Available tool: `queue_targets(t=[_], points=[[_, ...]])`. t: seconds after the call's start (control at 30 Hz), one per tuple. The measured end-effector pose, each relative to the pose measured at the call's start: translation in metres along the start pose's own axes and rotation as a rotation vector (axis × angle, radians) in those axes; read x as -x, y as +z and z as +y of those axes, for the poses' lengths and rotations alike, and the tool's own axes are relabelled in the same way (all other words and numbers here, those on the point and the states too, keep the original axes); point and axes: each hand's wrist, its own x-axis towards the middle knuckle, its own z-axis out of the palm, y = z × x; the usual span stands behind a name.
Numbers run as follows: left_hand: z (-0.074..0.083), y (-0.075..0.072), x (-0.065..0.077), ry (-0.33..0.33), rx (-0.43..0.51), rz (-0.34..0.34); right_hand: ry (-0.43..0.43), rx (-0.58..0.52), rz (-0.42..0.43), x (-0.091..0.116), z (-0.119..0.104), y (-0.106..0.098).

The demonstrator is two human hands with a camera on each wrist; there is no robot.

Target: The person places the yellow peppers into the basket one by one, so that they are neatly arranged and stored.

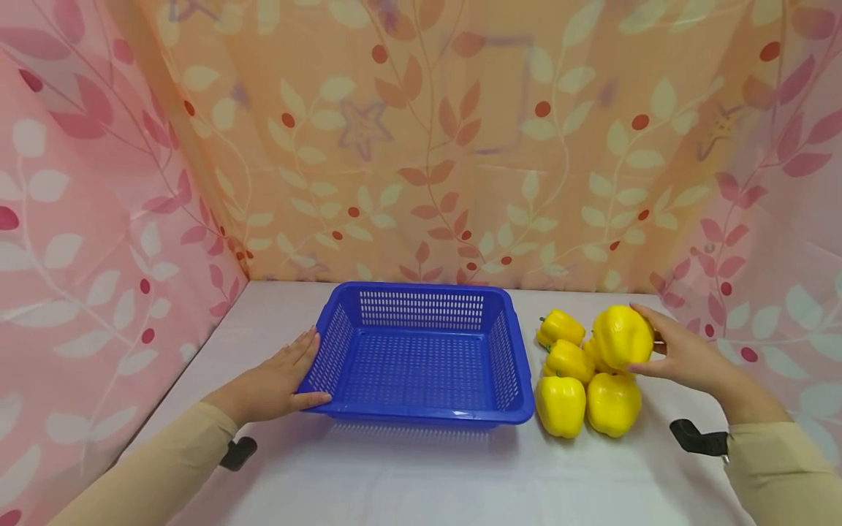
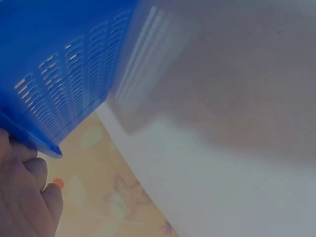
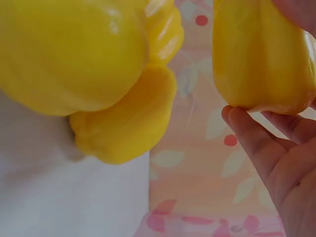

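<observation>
My left hand (image 1: 279, 376) holds the left rim of a blue plastic basket (image 1: 421, 416), its thumb lying over the near corner. In the left wrist view, fingers (image 2: 37, 173) bend at the edge of the slotted wall. On the right, my right hand (image 1: 687, 358) grips a yellow bell pepper (image 1: 620, 337) between thumb and fingertips, raised above the other peppers. The right wrist view shows the fingertips (image 3: 237, 118) against the bottom of this pepper. Beside the basket lie several more yellow bell peppers (image 1: 560, 406), one partly hidden behind the raised pepper.
A white cloth (image 1: 421, 482) covers the table. Patterned curtains (image 1: 427, 146) hang behind the table and along both sides. The basket has slotted walls and a mesh floor, and the peppers lie close to its right wall.
</observation>
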Motion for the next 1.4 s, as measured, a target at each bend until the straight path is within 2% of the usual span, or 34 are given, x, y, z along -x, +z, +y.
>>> queue_targets(t=[0.13, 0.33, 0.57, 0.67, 0.93, 1.2, 1.4], points=[[0.001, -0.001, 0.001, 0.001, 0.015, 0.0, -0.038, 0.003, -0.01, -0.009, -0.009, -0.002], [0.0, -0.001, 0.002, 0.024, -0.012, 0.017, -0.107, -0.036, -0.036, -0.024, -0.027, -0.005], [0.001, -0.004, 0.003, 0.014, -0.004, 0.005, -0.11, 0.004, -0.06, -0.043, -0.045, -0.003], [0.0, -0.002, 0.002, 0.03, -0.018, 0.014, -0.116, 0.009, -0.07, -0.049, -0.051, 0.001], [-0.001, -0.001, 0.002, 0.066, -0.049, 0.03, -0.148, -0.043, -0.094, -0.065, -0.064, 0.009], [0.001, -0.001, 0.001, 0.037, -0.052, 0.008, -0.225, -0.077, -0.106, -0.08, -0.075, 0.015], [0.002, 0.001, -0.001, 0.015, -0.055, 0.004, -0.234, -0.058, -0.108, -0.091, -0.086, 0.016]])
